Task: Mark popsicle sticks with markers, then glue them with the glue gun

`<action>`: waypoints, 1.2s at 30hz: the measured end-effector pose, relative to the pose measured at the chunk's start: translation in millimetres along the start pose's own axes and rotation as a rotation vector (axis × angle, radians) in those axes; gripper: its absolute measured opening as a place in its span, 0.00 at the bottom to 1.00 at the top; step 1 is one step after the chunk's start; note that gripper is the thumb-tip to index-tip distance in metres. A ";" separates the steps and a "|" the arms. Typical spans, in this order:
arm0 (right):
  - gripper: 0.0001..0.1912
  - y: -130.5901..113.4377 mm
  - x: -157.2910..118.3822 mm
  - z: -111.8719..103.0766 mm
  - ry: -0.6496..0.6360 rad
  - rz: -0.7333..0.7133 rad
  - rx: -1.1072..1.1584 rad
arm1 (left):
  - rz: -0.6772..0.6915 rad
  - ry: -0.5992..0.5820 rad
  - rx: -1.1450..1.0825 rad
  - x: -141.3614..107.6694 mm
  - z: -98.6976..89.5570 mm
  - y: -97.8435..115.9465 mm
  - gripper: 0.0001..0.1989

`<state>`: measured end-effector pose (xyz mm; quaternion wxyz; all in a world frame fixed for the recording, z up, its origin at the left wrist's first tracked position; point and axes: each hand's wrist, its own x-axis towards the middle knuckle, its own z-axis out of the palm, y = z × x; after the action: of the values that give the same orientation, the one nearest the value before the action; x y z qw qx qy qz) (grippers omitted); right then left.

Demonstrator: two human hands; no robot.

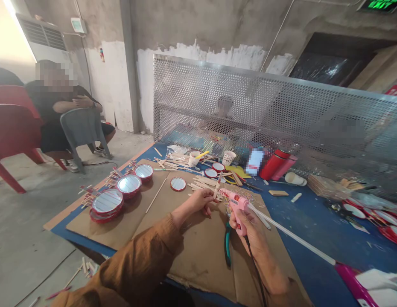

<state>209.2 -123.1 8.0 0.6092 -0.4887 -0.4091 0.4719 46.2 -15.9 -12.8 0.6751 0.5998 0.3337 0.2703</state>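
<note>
My right hand [249, 224] is wrapped around the handle of a pink hot glue gun [238, 204]. A long white glue stick [291, 234] sticks out of its back, and a black cord hangs from the grip. Between the fingers of my left hand [201, 201] a small wooden craft stick [218, 184] is pinched upright. The glue gun's nozzle points at the stick, close to it; whether they touch I cannot tell. Teal-handled pliers [228, 245] lie on the cardboard [192, 264] below my hands. A round red-rimmed disc [178, 183] rests beyond my left hand.
Stacked red-rimmed discs [107, 202] with sticks stand at the left. Loose craft sticks [203, 184], paper cups [229, 157] and a red bottle [275, 164] lie along the back. A perforated metal screen [192, 85] borders the table. A person [57, 102] sits at far left.
</note>
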 end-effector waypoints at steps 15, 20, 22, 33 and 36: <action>0.24 1.7 -0.5 -0.1 -0.048 0.028 0.036 | 0.002 0.049 -0.031 -1.1 1.4 4.2 0.07; 0.24 0.0 -1.6 3.1 -0.036 0.027 0.051 | 0.022 0.073 -0.059 1.1 1.0 1.6 0.07; 0.25 0.7 -1.5 2.6 -0.038 0.032 0.034 | 0.019 0.078 -0.061 1.7 0.8 0.8 0.08; 0.23 8.0 -0.1 -2.3 -0.070 0.036 0.047 | 0.020 0.111 -0.099 0.7 0.5 3.1 0.09; 0.24 5.9 -1.2 -2.4 -0.082 0.039 0.057 | 0.027 0.120 -0.099 0.4 0.8 3.3 0.09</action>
<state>210.1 -124.3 1.8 0.5964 -0.4592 -0.4105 0.5148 47.3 -15.7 -9.5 0.6789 0.5529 0.3517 0.3313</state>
